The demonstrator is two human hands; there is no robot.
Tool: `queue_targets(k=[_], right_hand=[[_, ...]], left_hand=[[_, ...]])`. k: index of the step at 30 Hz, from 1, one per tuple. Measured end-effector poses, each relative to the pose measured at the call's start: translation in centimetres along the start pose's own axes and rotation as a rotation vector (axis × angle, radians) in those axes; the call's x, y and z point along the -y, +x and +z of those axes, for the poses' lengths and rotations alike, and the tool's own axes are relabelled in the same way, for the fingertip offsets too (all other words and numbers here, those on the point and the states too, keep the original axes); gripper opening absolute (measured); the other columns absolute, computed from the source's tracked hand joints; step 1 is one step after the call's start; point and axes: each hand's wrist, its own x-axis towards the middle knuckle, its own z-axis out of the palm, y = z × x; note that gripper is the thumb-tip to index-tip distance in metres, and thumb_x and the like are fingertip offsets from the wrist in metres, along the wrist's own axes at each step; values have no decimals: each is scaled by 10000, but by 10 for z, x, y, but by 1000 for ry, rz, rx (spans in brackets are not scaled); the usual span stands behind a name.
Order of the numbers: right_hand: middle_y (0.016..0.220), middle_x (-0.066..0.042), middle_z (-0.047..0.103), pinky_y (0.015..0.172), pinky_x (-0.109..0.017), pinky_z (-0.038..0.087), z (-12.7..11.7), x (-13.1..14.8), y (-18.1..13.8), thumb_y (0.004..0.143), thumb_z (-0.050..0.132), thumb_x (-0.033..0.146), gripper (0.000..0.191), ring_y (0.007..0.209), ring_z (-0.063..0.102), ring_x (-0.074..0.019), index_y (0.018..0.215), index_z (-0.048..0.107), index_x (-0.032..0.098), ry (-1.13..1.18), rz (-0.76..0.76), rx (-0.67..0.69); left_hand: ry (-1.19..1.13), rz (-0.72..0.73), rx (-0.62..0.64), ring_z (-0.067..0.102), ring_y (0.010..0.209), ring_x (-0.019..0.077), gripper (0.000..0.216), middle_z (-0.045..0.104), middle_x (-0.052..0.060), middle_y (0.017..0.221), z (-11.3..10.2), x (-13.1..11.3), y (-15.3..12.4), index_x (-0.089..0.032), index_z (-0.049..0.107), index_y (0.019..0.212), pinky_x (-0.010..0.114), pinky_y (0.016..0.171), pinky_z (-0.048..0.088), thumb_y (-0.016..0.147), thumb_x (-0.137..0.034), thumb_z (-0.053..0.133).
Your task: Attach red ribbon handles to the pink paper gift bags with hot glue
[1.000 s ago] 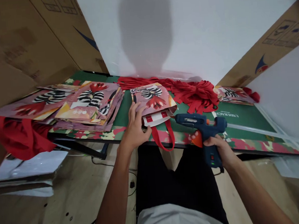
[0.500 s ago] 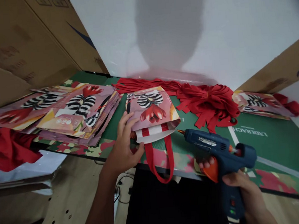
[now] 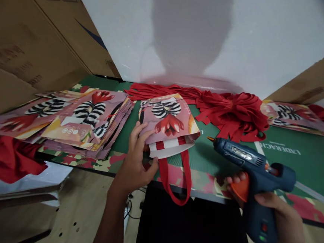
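Note:
A pink paper bag (image 3: 168,117) with a zebra-stripe and red tulip print lies flat, its mouth gaping toward me. A red ribbon handle (image 3: 177,202) loops from the mouth over the table's front edge. My left hand (image 3: 138,160) grips the bag's left side, fingers on top and thumb at the white inner lip. In my right hand (image 3: 269,199) is a dark blue hot glue gun (image 3: 246,159). Fingers rest on its orange trigger, and its nozzle points left, apart from the bag's right corner. A small green light glows on the handle.
Stacked printed bags (image 3: 85,116) lie at left, beside red fabric (image 3: 10,159). Red ribbon strips (image 3: 231,112) bunch along the back, and another bag (image 3: 293,116) lies at right. Cardboard (image 3: 26,42) and a white panel (image 3: 133,37) stand behind the green table (image 3: 317,173).
The glue gun has moved right, away from the bag's mouth, in my right hand. My left hand keeps its hold on the bag. The view has shifted slightly.

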Motion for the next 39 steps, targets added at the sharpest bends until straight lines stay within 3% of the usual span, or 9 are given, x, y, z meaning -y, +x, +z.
queue_targets(k=[9, 14, 19, 23, 25, 28, 33, 36, 39], right_hand=[[951, -108, 828, 789, -504, 726, 16, 55, 23, 656, 908, 340, 373, 882, 819, -387, 1007, 814, 257, -127, 147, -195], [613, -56, 674, 383, -340, 459, 16, 66, 26, 729, 851, 683, 456, 453, 586, -236, 783, 706, 254, -537, 50, -278], [666, -130, 713, 612, -483, 530, 28, 78, -1, 888, 464, 828, 677, 659, 699, -396, 878, 794, 237, -1514, -210, -422], [995, -180, 808, 752, -515, 589, 64, 59, -31, 1002, 483, 689, 617, 918, 777, -437, 1228, 787, 203, -1546, -719, -499], [1176, -154, 806, 880, -456, 619, 86, 41, -39, 1064, 563, 533, 412, 1055, 788, -362, 1227, 770, 217, -1375, -980, -280], [1290, -101, 791, 998, -373, 622, 117, 10, -34, 1108, 577, 351, 249, 1163, 778, -267, 1221, 765, 233, -1218, -1026, 224], [1501, -136, 696, 1196, -454, 536, 152, -22, -9, 1114, 537, 274, 343, 1378, 673, -285, 1389, 707, 157, -1178, -1008, 436], [1416, -131, 742, 1138, -467, 557, 148, -14, -10, 1111, 528, 310, 306, 1304, 706, -293, 1301, 736, 190, -1175, -1083, 355], [1227, -189, 763, 1045, -524, 564, 114, 11, -16, 1094, 510, 503, 408, 1170, 724, -362, 1179, 743, 180, -1290, -1055, -94]], left_hand=[[-6, 0, 15, 144, 1726, 394, 665, 295, 161, 1738, -1, -2, 0, -299, 406, 1578, 668, 1336, 356, 954, -184, 607], [-2, 4, 7, 144, 1727, 391, 643, 297, 166, 1734, 0, -2, 0, -281, 419, 1560, 662, 1352, 324, 954, -176, 603], [5, 15, 11, 144, 1725, 387, 642, 283, 171, 1737, 1, -1, 0, -265, 419, 1558, 668, 1367, 275, 951, -158, 597], [-4, 21, 7, 139, 1724, 398, 650, 286, 179, 1730, 2, 1, 0, -260, 425, 1553, 658, 1356, 305, 939, -142, 602], [-5, 33, 0, 144, 1721, 407, 656, 292, 181, 1726, 3, 3, 0, -258, 427, 1548, 668, 1360, 287, 930, -141, 614], [-8, 47, -13, 150, 1720, 400, 658, 300, 178, 1723, 4, 5, -1, -257, 431, 1543, 669, 1370, 256, 924, -146, 624], [-15, 62, -22, 161, 1721, 380, 645, 305, 172, 1713, 6, 8, 1, -250, 447, 1535, 643, 1381, 244, 921, -136, 610], [-10, 69, -23, 163, 1719, 380, 651, 308, 173, 1709, 7, 8, 1, -247, 450, 1537, 649, 1381, 235, 916, -133, 611], [-12, 71, -18, 156, 1720, 377, 653, 308, 174, 1704, 7, 8, 1, -244, 454, 1539, 646, 1380, 238, 914, -136, 608]])
